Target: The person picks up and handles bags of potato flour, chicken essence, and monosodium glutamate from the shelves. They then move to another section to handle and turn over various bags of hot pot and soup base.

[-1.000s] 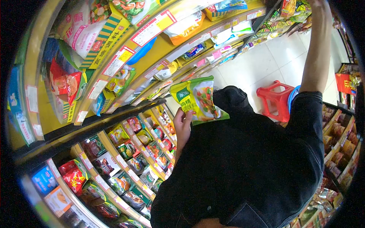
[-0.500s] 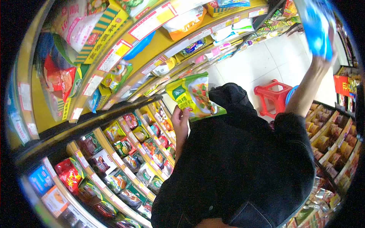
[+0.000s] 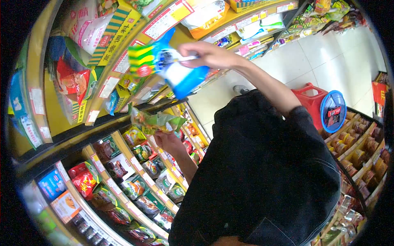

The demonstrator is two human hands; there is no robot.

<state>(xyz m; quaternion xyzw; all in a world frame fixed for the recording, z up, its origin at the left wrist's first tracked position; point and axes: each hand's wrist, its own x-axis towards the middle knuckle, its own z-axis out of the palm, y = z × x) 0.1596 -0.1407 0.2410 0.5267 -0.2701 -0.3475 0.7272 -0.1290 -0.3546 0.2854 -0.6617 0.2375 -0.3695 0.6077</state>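
Observation:
My right hand (image 3: 209,56) is closed on the near end of a blue and white plastic packet (image 3: 178,76), held in front of the upper shelf. The packet's far end has green and yellow stripes and is motion-blurred. Lower and to the left, my left hand (image 3: 168,141) grips a green seasoning packet (image 3: 158,122) by its lower edge. This packet is tilted, so its printed front barely shows. Behind both packets runs the yellow shelf (image 3: 172,39) with price labels along its edge.
Sloping racks of bagged goods (image 3: 133,186) fill the lower left. A red plastic stool (image 3: 305,93) and a blue round basket (image 3: 344,105) with a dark packet in it stand on the white tiled floor (image 3: 328,53). Racks of jars (image 3: 357,158) are at the right.
My right hand has swung from the upper right to the shelf with the blue and white packet. My left hand has moved left and down, tilting the green packet. The blue basket shows more fully.

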